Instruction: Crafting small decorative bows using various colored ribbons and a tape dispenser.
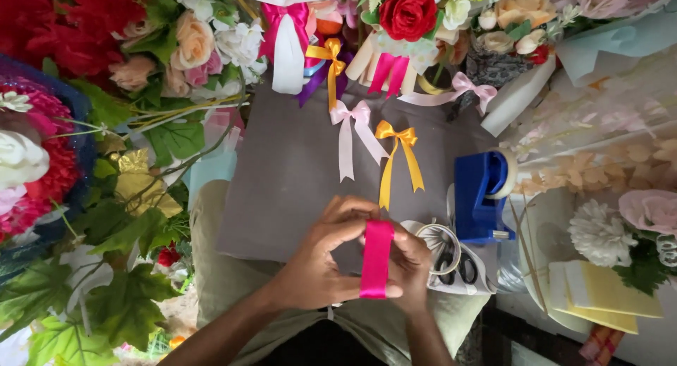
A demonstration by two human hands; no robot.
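Both my hands meet low in the middle of the head view over a grey board (282,168) that rests on my lap. A bright pink ribbon (376,259) hangs as a vertical folded band between them. My left hand (317,264) pinches it from the left, thumb under its lower end. My right hand (412,267) grips it from the right, partly hidden behind the band. Finished bows lie farther up the board: a pale pink bow (350,130) and an orange bow (397,154) with long tails.
A blue tape dispenser (481,193) stands right of my hands, with black-handled scissors (451,267) and a tape ring beside it. Artificial flowers and leaves crowd the left, top and right edges. More bows hang at the top. Yellow sponges (599,288) lie at the lower right.
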